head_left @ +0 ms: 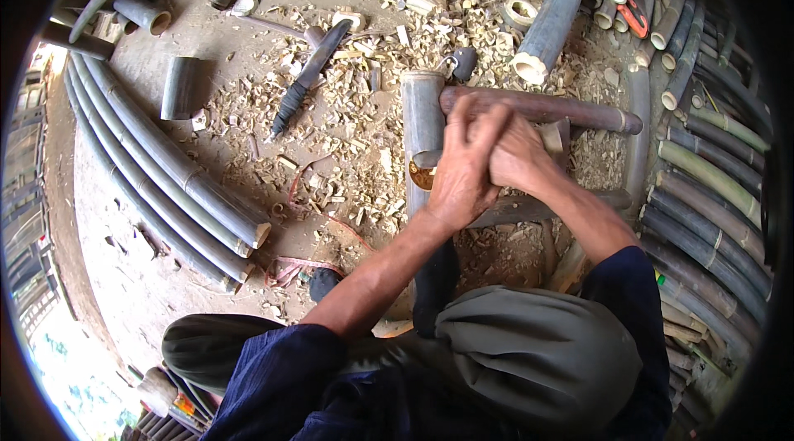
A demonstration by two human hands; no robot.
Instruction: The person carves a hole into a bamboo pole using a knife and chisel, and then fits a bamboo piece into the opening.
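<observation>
My left hand (460, 175) and my right hand (521, 150) are pressed together just above a grey bamboo tube (423, 98), fingers closed and overlapping. What they grip is mostly hidden beneath them. A short grey rounded end (426, 158) pokes out at the left hand's edge, over an oval hole (421, 176) cut in the tube's side. Beyond my fingers, a dark reddish-brown bamboo pole (579, 109) runs rightward from the tube. Part of a grey-brown piece (559, 137) shows past the right hand.
A knife with a black wrapped handle (291, 107) lies among pale wood chips (364, 123). Long bamboo poles (182, 168) rest at left, near a short upright-looking tube (179, 89). Stacked bamboo (711, 193) lines the right side; a red-handled tool (633, 18) lies at upper right.
</observation>
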